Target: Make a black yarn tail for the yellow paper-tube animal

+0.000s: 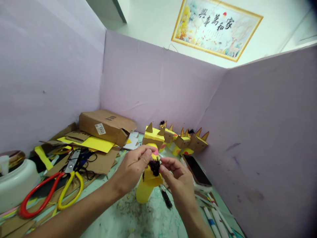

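A yellow paper figure (144, 193) stands upright on the table in front of me. A curly black yarn tuft (155, 166) is at the top of its yellow head part (151, 178). My left hand (133, 167) is closed, thumb and forefinger pinching the tuft from the left. From the right, my right hand (180, 180) pinches the tuft's edge between thumb and fingertips. Just behind my hands stands a cardboard animal head (154, 135) with pointed ears and a yellow top; a pink patch shows below it. My fingers partly hide the join between tuft and figure.
Red-and-yellow-handled scissors (70, 167) lie at left among cardboard scraps and yellow paper, beside a white tub (18, 185). A cardboard box (106, 125) stands behind them. Further cardboard animal figures (197, 144), a phone (197, 170), a black cutter (166, 198) and paper rolls (218, 220) are at right.
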A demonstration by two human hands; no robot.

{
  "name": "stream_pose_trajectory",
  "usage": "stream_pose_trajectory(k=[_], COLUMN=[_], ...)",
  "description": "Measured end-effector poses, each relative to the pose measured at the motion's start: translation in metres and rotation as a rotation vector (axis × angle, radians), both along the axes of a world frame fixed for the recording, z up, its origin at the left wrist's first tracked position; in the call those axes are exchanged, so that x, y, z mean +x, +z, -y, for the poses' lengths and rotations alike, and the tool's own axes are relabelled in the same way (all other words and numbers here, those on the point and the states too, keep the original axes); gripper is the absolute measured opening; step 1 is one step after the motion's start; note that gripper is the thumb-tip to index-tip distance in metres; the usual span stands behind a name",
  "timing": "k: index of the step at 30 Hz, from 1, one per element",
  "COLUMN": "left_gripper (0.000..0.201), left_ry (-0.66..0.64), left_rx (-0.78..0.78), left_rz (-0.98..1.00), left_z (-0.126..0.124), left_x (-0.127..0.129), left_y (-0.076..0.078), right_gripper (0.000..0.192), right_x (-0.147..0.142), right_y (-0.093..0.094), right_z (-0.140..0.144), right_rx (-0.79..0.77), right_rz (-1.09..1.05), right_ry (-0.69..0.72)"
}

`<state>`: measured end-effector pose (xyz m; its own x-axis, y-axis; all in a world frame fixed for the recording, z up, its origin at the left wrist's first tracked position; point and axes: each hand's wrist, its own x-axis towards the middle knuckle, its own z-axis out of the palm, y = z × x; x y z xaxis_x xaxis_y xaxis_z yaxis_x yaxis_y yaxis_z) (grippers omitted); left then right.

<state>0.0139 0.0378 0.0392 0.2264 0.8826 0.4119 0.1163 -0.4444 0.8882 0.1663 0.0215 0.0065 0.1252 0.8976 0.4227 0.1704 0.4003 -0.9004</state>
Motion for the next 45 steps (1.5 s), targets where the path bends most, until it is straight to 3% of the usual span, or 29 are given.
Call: stream_pose_trajectory(k=[5, 9, 14, 19, 22, 30, 39, 45], left_gripper=[0.035, 0.028, 0.013, 0.016, 0.018, 0.018, 0.019, 0.021], left_ry=[0.097, 0.067, 0.087, 0.056, 0.036, 0.026, 0.058, 0.031], left_rx=[0.015, 0.06, 0.009, 0.032, -0.024, -0.005, -0.08, -0.094], left_rz=[0.036, -0.273, -0.506, -0.346, -0.292, -0.293, -0.297, -0.401], left_z=[-0.008, -0.003, 0.013, 0.012, 0.007, 0.009, 0.003, 0.01], left_x=[-0.02, -0.034, -0.014, 0.004, 0.003, 0.007, -0.002, 0.002], left_y=[0.012, 0.026, 0.021, 0.009, 0.007, 0.004, 0.005, 0.013], right_gripper=[0.021, 0.021, 0.015, 0.019, 0.024, 0.015, 0.015, 0.01], right_x=[0.004, 0.003, -0.001, 0.002, 0.005, 0.001, 0.003, 0.0], right_y=[-0.006, -0.003, 0.0, -0.003, -0.002, 0.002, 0.0, 0.0], right_z=[-0.002, 0.003, 0.008, 0.008, 0.008, 0.008, 0.01, 0.011], right_rx=[-0.045, -0.039, -0.018, 0.01, 0.002, 0.121, 0.041, 0.19], right_rz=[-0.058, -0.077, -0.096, -0.08, -0.009, 0.154, 0.112, 0.213], right_ry=[-0.015, -0.032, -0.034, 0.011, -0.039, -0.062, -0.112, -0.04])
